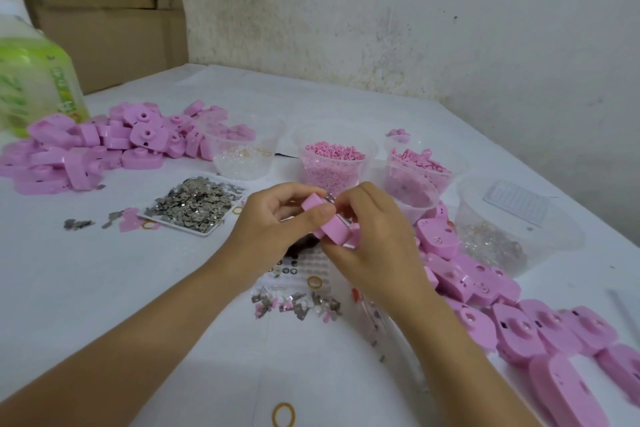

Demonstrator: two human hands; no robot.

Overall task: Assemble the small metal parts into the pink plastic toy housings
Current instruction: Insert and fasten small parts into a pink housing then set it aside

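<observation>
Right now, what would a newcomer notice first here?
The left hand and right hand grip one pink housing at centre. A heap of pink housings lies far left, a second heap lines the right edge, and a tray of metal parts sits left of the hands.

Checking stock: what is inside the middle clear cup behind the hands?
The cup holds pink pellets, heaped near its rim. Left hand and right hand, gripping a pink housing, hide its base.

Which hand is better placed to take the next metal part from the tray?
Probably left: the tray lies beside the left hand, while the right hand sits on the housing's far side and would cross over.
</observation>
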